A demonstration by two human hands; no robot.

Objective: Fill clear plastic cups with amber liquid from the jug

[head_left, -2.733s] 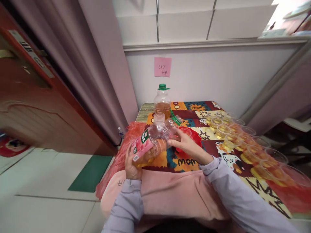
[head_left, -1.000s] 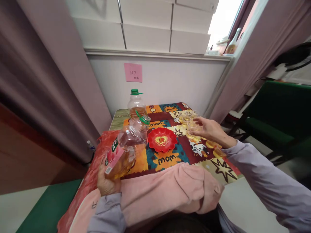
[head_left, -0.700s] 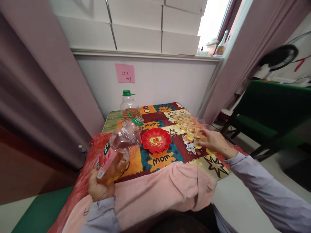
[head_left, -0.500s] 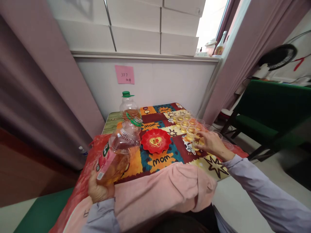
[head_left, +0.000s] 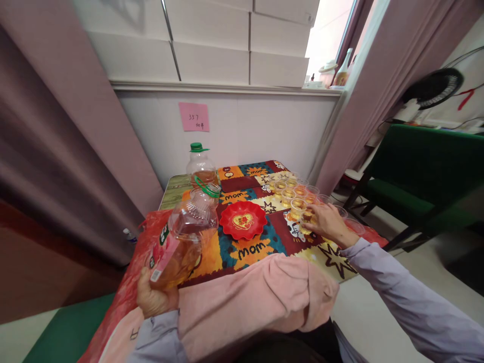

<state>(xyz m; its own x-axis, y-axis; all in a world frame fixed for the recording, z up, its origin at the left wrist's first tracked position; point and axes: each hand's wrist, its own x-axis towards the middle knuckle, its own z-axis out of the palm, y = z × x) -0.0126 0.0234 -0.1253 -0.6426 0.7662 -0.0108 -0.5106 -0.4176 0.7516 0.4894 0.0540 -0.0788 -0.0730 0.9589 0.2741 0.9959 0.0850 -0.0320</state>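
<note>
At the table's left, my left hand (head_left: 155, 300) supports the base of a large clear plastic bottle (head_left: 189, 232) of amber liquid. The bottle leans to the right, and its green handle ring (head_left: 206, 186) shows at the uncapped-looking neck. On the right, my right hand (head_left: 329, 222) has its fingers around a small clear plastic cup (head_left: 307, 223) with yellowish liquid in it, at the near end of a row. Several similar cups (head_left: 289, 195) stand in rows behind and beside it. Between the hands lies a red scalloped plate (head_left: 227, 222) with a gold heart design.
Another bottle with a green cap (head_left: 200, 164) stands at the back left. A pink cloth (head_left: 260, 292) lies along the front edge, over a patterned tablecloth (head_left: 253, 249). Red plastic sheeting (head_left: 132, 272) hangs at the left. To the right is a green chair (head_left: 419, 176).
Very little differs. The tilted bottle and my left hand have shifted slightly left. My right hand stays at the same cup with its wrist moved a little left.
</note>
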